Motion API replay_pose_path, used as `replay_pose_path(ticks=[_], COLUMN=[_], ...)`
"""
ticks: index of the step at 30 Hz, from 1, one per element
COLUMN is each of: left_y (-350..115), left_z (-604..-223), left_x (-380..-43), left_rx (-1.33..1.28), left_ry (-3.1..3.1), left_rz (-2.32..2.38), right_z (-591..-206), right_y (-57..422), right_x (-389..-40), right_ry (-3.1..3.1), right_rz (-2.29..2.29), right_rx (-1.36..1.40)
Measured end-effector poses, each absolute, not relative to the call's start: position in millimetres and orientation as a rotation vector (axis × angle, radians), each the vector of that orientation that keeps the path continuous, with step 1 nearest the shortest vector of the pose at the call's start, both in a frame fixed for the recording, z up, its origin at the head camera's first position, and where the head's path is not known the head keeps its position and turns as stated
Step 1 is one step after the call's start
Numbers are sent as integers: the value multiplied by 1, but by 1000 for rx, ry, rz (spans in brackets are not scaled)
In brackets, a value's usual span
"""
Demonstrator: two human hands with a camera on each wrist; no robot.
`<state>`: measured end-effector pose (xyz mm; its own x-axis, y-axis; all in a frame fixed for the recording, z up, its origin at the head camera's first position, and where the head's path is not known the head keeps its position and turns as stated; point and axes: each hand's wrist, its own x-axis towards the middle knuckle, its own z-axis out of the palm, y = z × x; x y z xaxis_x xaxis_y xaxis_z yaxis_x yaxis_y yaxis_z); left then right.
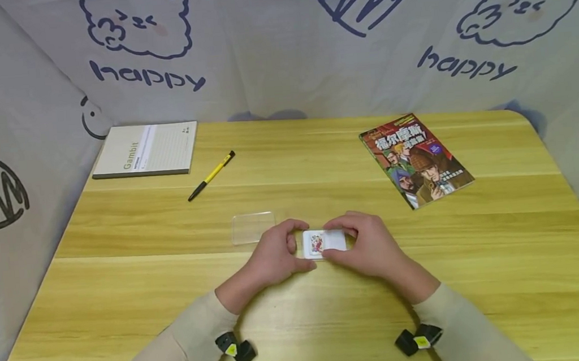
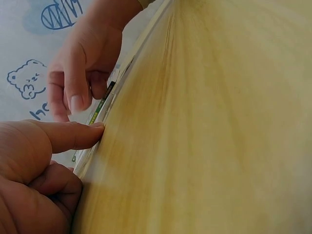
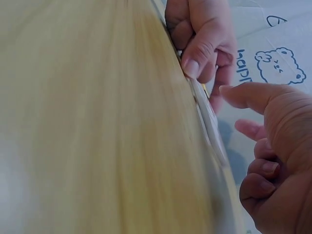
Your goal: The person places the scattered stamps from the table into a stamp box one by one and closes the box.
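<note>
A small flat white case point(image 1: 336, 241) lies on the table in front of me, with a picture card point(image 1: 317, 243) showing on its left part. My left hand point(image 1: 275, 252) holds the case at its left end, thumb along the near edge and index finger along the far edge. Over the right end is my right hand point(image 1: 371, 245), thumb and fingers spread across it. In the right wrist view the right thumb point(image 3: 243, 95) stands a little off the white case point(image 3: 210, 119), with the other fingers loosely curled. A clear plastic lid point(image 1: 253, 228) lies just behind my left hand.
A yellow and black pen point(image 1: 211, 176) lies at the left, near a Gambit notebook point(image 1: 145, 150) at the back left. A colourful comic-style book point(image 1: 416, 160) lies at the back right. White cloth point(image 1: 280, 62) with blue drawings walls the wooden table point(image 1: 307, 338).
</note>
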<state>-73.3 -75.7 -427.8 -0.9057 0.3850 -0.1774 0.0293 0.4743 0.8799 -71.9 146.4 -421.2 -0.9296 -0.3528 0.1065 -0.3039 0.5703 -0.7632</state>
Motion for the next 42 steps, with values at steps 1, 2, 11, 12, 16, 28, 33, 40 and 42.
replay_pose_path(ticks=[1, 2, 11, 12, 16, 28, 33, 40, 42], left_y=[-76, -76, -75, -75, -74, -74, -75, -75, -74], left_z=[-428, -427, -426, -426, -426, -424, -425, -425, -425], left_x=[-73, -73, -73, -73, -73, -74, -74, -73, -73], left_rx=[346, 343, 317, 317, 323, 318, 312, 335, 333], left_ry=[2371, 2369, 2353, 2353, 2350, 2347, 2350, 2373, 2374], left_rz=[1410, 1413, 1431, 1432, 1444, 1431, 1431, 1429, 1430], right_z=[-420, -418, -416, -416, -418, -424, -425, -426, -426], right_y=[148, 151, 173, 176, 187, 228, 239, 245, 245], right_x=[-71, -70, -64, -63, -59, -45, -42, -43, -43], right_ry=[2733, 2738, 2777, 2783, 2796, 2823, 2848, 2851, 2844], right_rz=[-1309, -1304, -1263, -1258, -1255, -1213, -1151, -1065, -1053], right_rx=[-565, -559, -516, -513, -514, -505, -462, -429, -425])
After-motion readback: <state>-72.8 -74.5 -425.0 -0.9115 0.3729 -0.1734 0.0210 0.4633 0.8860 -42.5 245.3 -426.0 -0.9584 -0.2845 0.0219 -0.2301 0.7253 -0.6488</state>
